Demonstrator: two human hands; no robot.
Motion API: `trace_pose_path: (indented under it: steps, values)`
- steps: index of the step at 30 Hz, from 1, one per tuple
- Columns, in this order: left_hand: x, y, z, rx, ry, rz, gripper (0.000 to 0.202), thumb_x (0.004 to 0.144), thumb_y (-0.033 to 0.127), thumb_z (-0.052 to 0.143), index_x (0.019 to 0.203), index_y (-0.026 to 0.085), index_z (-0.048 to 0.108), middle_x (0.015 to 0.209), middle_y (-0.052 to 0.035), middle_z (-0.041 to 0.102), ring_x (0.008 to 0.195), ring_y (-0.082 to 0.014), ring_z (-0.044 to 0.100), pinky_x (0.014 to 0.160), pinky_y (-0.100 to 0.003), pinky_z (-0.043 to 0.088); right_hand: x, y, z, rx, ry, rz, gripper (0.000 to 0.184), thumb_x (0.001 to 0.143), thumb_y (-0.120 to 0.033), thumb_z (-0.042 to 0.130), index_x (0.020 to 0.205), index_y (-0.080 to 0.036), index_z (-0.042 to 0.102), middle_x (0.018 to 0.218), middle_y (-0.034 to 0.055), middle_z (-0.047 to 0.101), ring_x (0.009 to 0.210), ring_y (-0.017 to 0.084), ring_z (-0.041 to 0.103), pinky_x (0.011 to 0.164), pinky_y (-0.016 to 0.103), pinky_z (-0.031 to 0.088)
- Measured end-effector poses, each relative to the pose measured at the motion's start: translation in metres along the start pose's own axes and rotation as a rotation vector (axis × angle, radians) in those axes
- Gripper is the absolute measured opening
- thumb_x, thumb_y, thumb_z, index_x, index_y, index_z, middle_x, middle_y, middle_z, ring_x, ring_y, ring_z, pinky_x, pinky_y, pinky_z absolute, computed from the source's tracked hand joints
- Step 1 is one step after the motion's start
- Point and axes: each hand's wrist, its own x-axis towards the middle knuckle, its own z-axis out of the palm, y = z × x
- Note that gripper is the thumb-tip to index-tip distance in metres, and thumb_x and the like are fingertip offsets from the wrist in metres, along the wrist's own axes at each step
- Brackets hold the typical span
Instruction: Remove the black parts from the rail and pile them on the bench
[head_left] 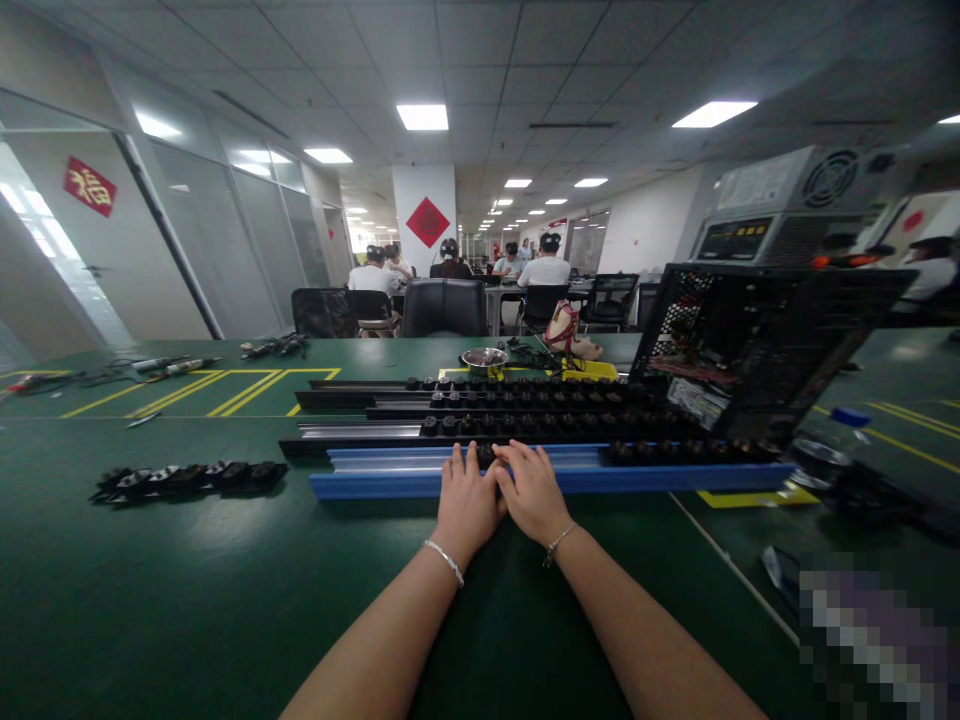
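A blue channel-shaped rail (390, 486) with a silvery inside lies lengthwise in front of me. My left hand (466, 505) and my right hand (534, 492) rest over its middle, thumbs close together. Between the fingertips sits a small black block (486, 453), partly hidden by the fingers; both hands grip it. Toward the rail's right end, a row of similar black blocks (675, 452) is seated in the channel. Behind it run several black rails (360, 431), also filled with rows of black blocks. To the left, a loose row of black blocks (191, 482) lies on the green table (225, 600).
An open black computer case (765, 350) stands at right, with power supply units (787, 185) on top. A metal bowl (484, 357), a yellow tray (589, 370) and cables (172, 368) lie farther back. Seated people (545, 268) work at a distant table.
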Motion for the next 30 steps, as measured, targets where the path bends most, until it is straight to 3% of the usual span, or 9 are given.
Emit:
trace_pose_path:
  steps: [5,12,21,30]
  values:
    - [0.0,0.0,-0.002,0.011,0.029,-0.006,0.051,0.083,0.044,0.044,0.133,0.031,0.042,0.14,-0.0114,0.04,0.13,-0.0335,0.031,0.102,-0.049,0.028,-0.001,0.006,0.002,-0.098,0.019,0.02,0.035,0.09,-0.033,0.036,0.116,-0.02,0.055,0.128,0.0065,0.054,0.125,0.022,0.039,0.107,0.047,0.021]
    - [-0.002,-0.005,0.0,-0.001,0.084,-0.042,0.052,0.081,0.049,0.048,0.129,0.029,0.047,0.137,-0.0118,0.044,0.128,-0.0329,0.034,0.102,-0.047,0.03,-0.001,0.016,0.004,-0.236,0.041,0.167,0.038,0.091,-0.034,0.033,0.116,-0.02,0.057,0.128,0.0063,0.055,0.124,0.023,0.04,0.107,0.047,0.019]
    - [-0.002,-0.007,-0.005,-0.014,0.111,-0.089,0.048,0.083,0.053,0.042,0.124,0.03,0.053,0.132,-0.0122,0.05,0.126,-0.0316,0.039,0.101,-0.046,0.031,-0.001,0.014,0.001,-0.287,-0.039,0.156,0.032,0.089,-0.036,0.037,0.095,-0.024,0.066,0.129,0.0042,0.054,0.123,0.023,0.042,0.106,0.046,0.02]
    - [0.0,-0.015,-0.011,-0.002,0.131,-0.133,0.043,0.087,0.049,0.035,0.115,0.029,0.061,0.125,-0.0127,0.056,0.121,-0.0302,0.045,0.098,-0.045,0.035,-0.004,0.016,0.0,-0.303,-0.059,0.109,0.028,0.077,-0.047,0.056,0.088,-0.023,0.067,0.132,0.0086,0.05,0.125,0.027,0.039,0.104,0.047,0.023]
